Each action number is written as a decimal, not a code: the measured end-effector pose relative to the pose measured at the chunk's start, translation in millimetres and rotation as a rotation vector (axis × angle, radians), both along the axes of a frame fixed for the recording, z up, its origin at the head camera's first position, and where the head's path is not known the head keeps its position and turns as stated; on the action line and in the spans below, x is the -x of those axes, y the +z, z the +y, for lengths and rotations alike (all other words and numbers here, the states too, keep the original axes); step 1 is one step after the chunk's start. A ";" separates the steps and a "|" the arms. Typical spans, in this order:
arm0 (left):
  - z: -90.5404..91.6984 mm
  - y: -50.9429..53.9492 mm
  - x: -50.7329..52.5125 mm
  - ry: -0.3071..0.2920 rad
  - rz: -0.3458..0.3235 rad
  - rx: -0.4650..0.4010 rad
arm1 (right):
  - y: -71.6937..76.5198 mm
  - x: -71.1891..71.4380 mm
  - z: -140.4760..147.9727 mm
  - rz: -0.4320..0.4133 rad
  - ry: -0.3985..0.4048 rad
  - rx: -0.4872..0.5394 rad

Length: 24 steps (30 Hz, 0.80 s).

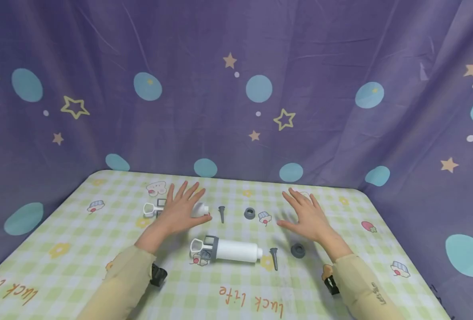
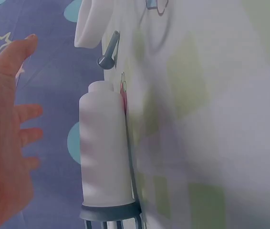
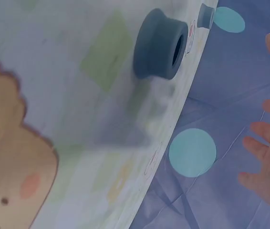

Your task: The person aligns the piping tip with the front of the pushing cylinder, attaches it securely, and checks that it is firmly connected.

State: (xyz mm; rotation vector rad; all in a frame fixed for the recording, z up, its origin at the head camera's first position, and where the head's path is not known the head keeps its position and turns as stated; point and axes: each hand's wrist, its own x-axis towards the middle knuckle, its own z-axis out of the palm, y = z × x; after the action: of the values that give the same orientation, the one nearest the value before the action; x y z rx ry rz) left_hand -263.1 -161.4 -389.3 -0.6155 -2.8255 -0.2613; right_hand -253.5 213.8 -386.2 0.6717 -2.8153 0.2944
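Observation:
My left hand (image 1: 178, 212) hovers with spread fingers over the farther white syringe (image 1: 200, 209), hiding its middle. That syringe's white barrel (image 2: 105, 148) lies below the hand in the left wrist view. On the right, my other hand (image 1: 309, 218) is held above the cloth, fingers spread, touching nothing. Closest to it is a dark grey ring-shaped cap (image 1: 298, 250), also large in the right wrist view. A nearer white syringe (image 1: 236, 250) with a grey collar and a looped plunger handle lies between the arms. Beside it is a grey tapered nozzle (image 1: 274, 258).
Behind the nearer pieces lie a second grey nozzle (image 1: 222, 214) and a second grey ring cap (image 1: 249, 214). A green-and-white checked cloth (image 1: 204, 293) covers the table. At its far edge hangs a purple curtain (image 1: 188, 111) with stars and dots.

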 end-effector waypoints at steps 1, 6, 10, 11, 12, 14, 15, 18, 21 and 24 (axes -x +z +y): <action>0.8 0.2 0.8 -0.012 0.010 -0.002 | 0.2 0.5 -1.2 -0.004 0.009 0.001; 3.6 0.9 5.0 -0.059 0.025 -0.019 | 0.8 4.6 -8.5 -0.013 0.050 0.026; 6.7 0.5 7.2 -0.104 -0.002 -0.060 | -2.2 8.7 -15.5 -0.007 0.079 0.036; 7.6 -0.1 8.0 -0.112 -0.009 -0.066 | -3.3 9.9 -17.5 -0.005 0.086 0.039; 8.5 -0.7 8.8 -0.117 -0.013 -0.073 | -4.2 11.1 -19.7 -0.007 0.090 0.042; 10.0 -2.4 10.5 -0.125 -0.025 -0.091 | -5.8 13.6 -24.5 -0.018 0.092 0.049; 10.8 -3.4 11.8 -0.127 -0.027 -0.094 | -6.1 14.6 -27.0 -0.021 0.095 0.050; 13.3 -5.5 14.8 -0.136 -0.040 -0.115 | -5.6 17.5 -34.4 -0.032 0.108 0.057; 16.4 -5.4 16.9 -0.145 -0.068 -0.130 | -5.2 20.4 -41.1 -0.030 0.126 0.055; 19.5 -5.9 19.1 -0.151 -0.103 -0.135 | -7.1 23.8 -47.7 -0.037 0.136 0.029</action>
State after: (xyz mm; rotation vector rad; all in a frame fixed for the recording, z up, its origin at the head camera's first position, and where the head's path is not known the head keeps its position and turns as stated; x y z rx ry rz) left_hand -282.2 -141.9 -395.2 -0.8078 -2.8311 -0.5202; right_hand -277.3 166.1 -393.3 0.8621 -2.7994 0.3742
